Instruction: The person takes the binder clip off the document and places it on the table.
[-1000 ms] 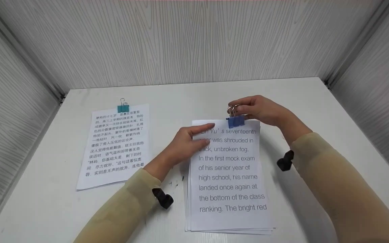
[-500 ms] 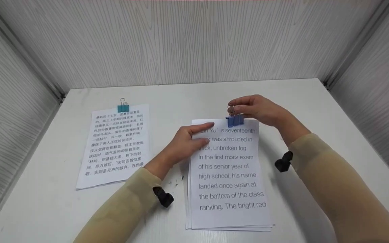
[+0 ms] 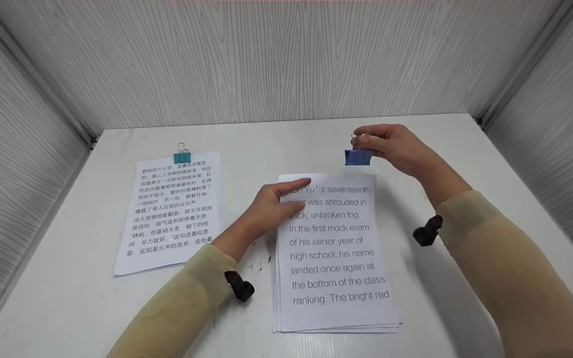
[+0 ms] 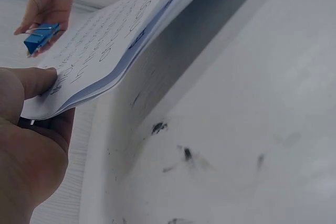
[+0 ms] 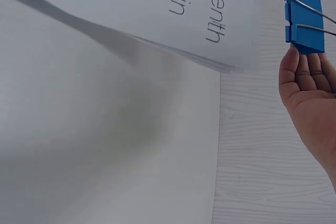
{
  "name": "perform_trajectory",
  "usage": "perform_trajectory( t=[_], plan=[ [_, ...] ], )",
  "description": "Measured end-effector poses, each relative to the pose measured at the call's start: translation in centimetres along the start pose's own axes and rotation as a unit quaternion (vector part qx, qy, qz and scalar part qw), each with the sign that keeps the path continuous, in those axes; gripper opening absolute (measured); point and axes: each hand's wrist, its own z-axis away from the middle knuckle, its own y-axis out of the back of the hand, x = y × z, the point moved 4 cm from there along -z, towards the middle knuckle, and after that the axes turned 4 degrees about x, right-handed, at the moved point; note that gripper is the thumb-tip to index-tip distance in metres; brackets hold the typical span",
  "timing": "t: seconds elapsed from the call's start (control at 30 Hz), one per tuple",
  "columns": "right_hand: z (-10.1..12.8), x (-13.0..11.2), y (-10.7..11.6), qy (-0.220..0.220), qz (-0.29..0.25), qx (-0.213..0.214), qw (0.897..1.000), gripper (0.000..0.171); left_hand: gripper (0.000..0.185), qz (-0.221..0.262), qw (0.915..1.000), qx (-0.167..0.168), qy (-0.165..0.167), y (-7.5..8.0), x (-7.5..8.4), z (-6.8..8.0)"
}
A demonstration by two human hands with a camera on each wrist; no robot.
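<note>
A stack of white sheets printed in English [image 3: 336, 253] lies on the white table [image 3: 276, 144]. My left hand [image 3: 271, 209] presses flat on its upper left corner, fingers straight; in the left wrist view the left hand [image 4: 26, 129] lies at the sheets' [image 4: 121, 40] edge. My right hand [image 3: 388, 146] pinches a blue binder clip [image 3: 358, 156] by its wire handles, held in the air just above the stack's top edge, apart from the paper. The right wrist view shows the blue clip [image 5: 304, 19] beside the stack's corner [image 5: 210, 24]; the right hand [image 5: 310, 98] is below it.
A second stack printed in Chinese [image 3: 172, 209] lies at the left, bound at its top by a teal binder clip [image 3: 182, 156]. Wood-grain walls [image 3: 266, 59] close the table at the back and both sides.
My right hand has lifted the blue clip up and to the right, off the top edge of the English stack. The left hand stays pressed on the paper.
</note>
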Motion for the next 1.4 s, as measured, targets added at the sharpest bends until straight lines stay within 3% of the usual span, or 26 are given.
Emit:
perform_trajectory(
  t=[0.17, 0.43, 0.8, 1.07, 1.4],
  plan=[
    [1.0, 0.9, 2.2, 0.001, 0.019, 0.015, 1.000, 0.051, 0.054, -0.002, 0.9999, 0.014, -0.004, 0.3, -0.4, -0.2],
    [3.8, 3.8, 6.7, -0.039, 0.034, 0.049, 0.997, 0.055, 0.053, -0.013, 0.9996, 0.025, 0.001, 0.6, -0.6, -0.3],
    [6.9, 7.7, 11.4, -0.083, 0.065, 0.061, 0.993, 0.065, 0.054, -0.022, 0.9989, 0.040, 0.007, 0.7, -0.8, -0.1],
    [8.9, 9.9, 13.9, -0.110, 0.134, 0.060, 0.983, 0.067, 0.055, -0.011, 0.9994, 0.030, 0.013, 0.7, -0.8, 0.0],
    [10.0, 11.9, 15.8, -0.143, 0.116, 0.063, 0.981, 0.073, 0.055, -0.017, 0.9990, 0.040, 0.015, 0.8, -0.9, -0.1]
  ],
)
